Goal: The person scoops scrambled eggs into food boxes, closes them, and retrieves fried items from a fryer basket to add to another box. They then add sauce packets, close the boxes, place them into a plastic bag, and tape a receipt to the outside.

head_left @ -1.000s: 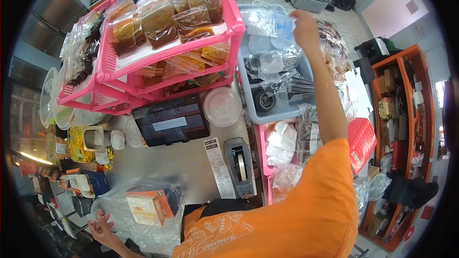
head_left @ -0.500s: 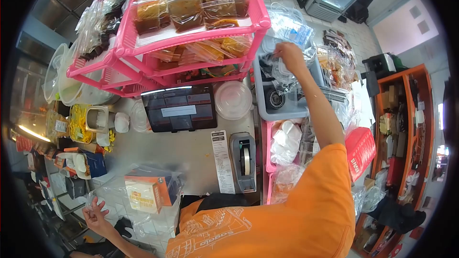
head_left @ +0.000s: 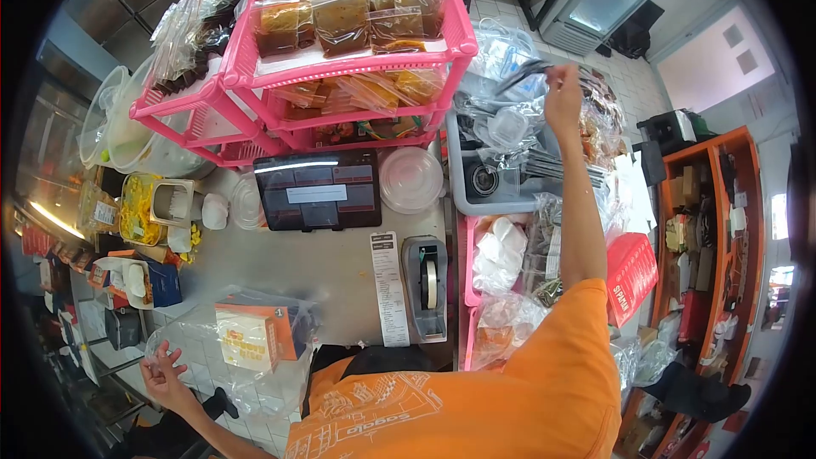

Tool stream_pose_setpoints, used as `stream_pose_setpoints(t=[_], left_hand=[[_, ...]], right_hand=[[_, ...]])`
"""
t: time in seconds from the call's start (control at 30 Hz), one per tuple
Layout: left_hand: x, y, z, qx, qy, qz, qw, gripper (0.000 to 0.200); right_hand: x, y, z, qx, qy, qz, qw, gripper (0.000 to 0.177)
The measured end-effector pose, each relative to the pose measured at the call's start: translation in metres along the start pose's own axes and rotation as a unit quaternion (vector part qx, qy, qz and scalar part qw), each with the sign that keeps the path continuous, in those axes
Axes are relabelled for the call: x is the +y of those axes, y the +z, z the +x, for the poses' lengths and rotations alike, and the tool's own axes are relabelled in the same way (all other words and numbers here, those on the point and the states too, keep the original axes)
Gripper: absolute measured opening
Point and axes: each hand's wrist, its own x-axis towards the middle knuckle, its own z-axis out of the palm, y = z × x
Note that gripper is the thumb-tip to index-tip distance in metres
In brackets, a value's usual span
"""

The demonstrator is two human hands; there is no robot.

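Note:
At the lower left, my left hand (head_left: 166, 376) has its fingers curled on the edge of a clear plastic bag (head_left: 293, 310). Inside the bag lies a small orange and white box (head_left: 248, 338). Stretched out to the upper right, my right hand (head_left: 563, 104) is closed on a slim black packet (head_left: 522, 75), which points left from the fingers. Below that hand stands a grey bin (head_left: 501, 204) with clear-wrapped black items (head_left: 548, 166), a clear plastic lid (head_left: 507, 126) and a round black object (head_left: 482, 178) in it.
Pink racks (head_left: 340, 76) with bagged sauces stand at the back. On the steel counter (head_left: 331, 280) are a tablet (head_left: 317, 191), round plastic lids (head_left: 411, 178), a receipt (head_left: 389, 289) and a tape dispenser (head_left: 425, 289). A red box (head_left: 631, 276) stands right of my arm.
My right hand has come up out of the grey bin and moved right, bringing the black packet with it. My left hand stays at the bag's edge.

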Motion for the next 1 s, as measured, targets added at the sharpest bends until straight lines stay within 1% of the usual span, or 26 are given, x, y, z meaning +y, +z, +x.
stream_pose_setpoints(t=[0.07,0.1,0.13,0.17,0.2,0.23,0.27,0.3,0.33,0.37,0.4,0.43,0.47,0.5,0.53,0.57,0.63,0.67,0.7,0.73,0.77,0.8,0.83,0.87,0.93,1.0], left_hand=[[-0.007,-0.004,-0.001,0.008,-0.003,-0.01,1.0,0.015],[-0.01,-0.008,-0.001,0.008,-0.001,-0.014,1.0,0.015],[-0.014,-0.014,0.0,0.001,-0.003,-0.001,1.0,0.016],[-0.016,-0.019,0.004,-0.006,-0.004,0.012,1.0,0.016],[-0.018,-0.021,0.008,-0.004,-0.003,0.008,1.0,0.016],[-0.019,-0.026,0.011,-0.018,-0.01,0.006,1.0,0.017],[-0.02,-0.032,0.01,-0.028,-0.019,0.006,0.999,0.018],[-0.016,-0.035,0.007,-0.015,-0.022,0.011,1.0,0.018],[-0.009,-0.032,0.007,-0.047,-0.006,-0.006,0.999,0.019],[-0.006,-0.029,0.011,-0.08,0.01,-0.022,0.997,0.02],[-0.012,-0.029,0.014,-0.09,0.026,-0.037,0.995,0.02],[-0.019,-0.034,0.018,-0.098,0.036,-0.046,0.993,0.02],[-0.007,-0.031,0.016,-0.099,0.022,-0.059,0.993,0.019],[-0.006,-0.032,0.018,-0.106,0.016,-0.053,0.993,0.018],[0.003,-0.027,0.017,-0.11,0.032,-0.089,0.989,0.018],[0.0,-0.026,0.022,-0.125,0.031,-0.075,0.989,0.019],[-0.003,-0.026,0.028,-0.163,0.041,-0.088,0.982,0.019],[0.0,-0.024,0.029,-0.185,0.052,-0.115,0.975,0.02],[0.0,-0.023,0.032,-0.184,0.05,-0.118,0.975,0.02],[0.0,-0.022,0.035,-0.2,0.042,-0.148,0.968,0.023],[-0.002,-0.024,0.04,-0.219,0.035,-0.181,0.958,0.028],[-0.007,-0.028,0.047,-0.228,0.039,-0.191,0.954,0.028],[-0.012,-0.032,0.055,-0.261,0.052,-0.181,0.947,0.029],[-0.019,-0.037,0.057,-0.293,0.058,-0.169,0.939,0.03],[-0.026,-0.041,0.059,-0.315,0.073,-0.184,0.928,0.032],[-0.028,-0.044,0.057,-0.373,0.11,-0.202,0.899,0.031]], right_hand=[[0.002,-0.013,0.01,0.116,0.094,0.164,0.975,0.017],[-0.003,-0.024,0.012,0.093,0.144,0.323,0.931,0.018],[-0.018,-0.038,0.01,0.096,0.141,0.323,0.931,0.018],[-0.035,-0.049,0.004,0.065,0.165,0.447,0.877,0.015],[-0.053,-0.059,-0.003,0.03,0.185,0.563,0.805,0.012],[-0.067,-0.066,-0.01,0.005,0.178,0.59,0.787,0.008],[-0.087,-0.075,-0.017,0.0,0.176,0.594,0.785,0.008],[-0.112,-0.083,-0.025,-0.019,0.171,0.616,0.769,0.008],[-0.13,-0.08,-0.031,-0.04,0.17,0.639,0.749,0.007],[-0.121,-0.069,-0.037,-0.032,0.156,0.634,0.756,0.007],[-0.138,-0.068,-0.041,-0.048,0.161,0.644,0.747,0.007],[-0.165,-0.072,-0.048,-0.06,0.18,0.629,0.754,0.007],[-0.192,-0.072,-0.06,-0.081,0.202,0.615,0.758,0.007],[-0.212,-0.069,-0.075,-0.125,0.203,0.608,0.757,0.007],[-0.233,-0.069,-0.089,-0.165,0.198,0.601,0.757,0.007],[-0.276,-0.073,-0.106,-0.179,0.211,0.555,0.784,0.01],[-0.337,-0.074,-0.147,-0.27,0.204,0.558,0.757,0.018],[-0.391,-0.075,-0.176,-0.263,0.175,0.539,0.781,0.028],[-0.427,-0.061,-0.211,-0.246,0.13,0.653,0.705,0.035],[-0.461,-0.051,-0.241,-0.287,0.07,0.647,0.703,0.037],[-0.488,-0.033,-0.278,-0.336,0.042,0.697,0.632,0.028],[-0.515,-0.013,-0.293,-0.294,-0.226,0.551,0.747,0.02],[-0.538,0.014,-0.313,-0.262,-0.322,0.475,0.775,0.017],[-0.55,0.038,-0.334,-0.235,-0.411,0.392,0.789,0.015],[-0.554,0.086,-0.342,-0.398,-0.361,0.234,0.811,0.027],[-0.543,0.114,-0.334,-0.362,-0.329,0.121,0.864,0.026]])
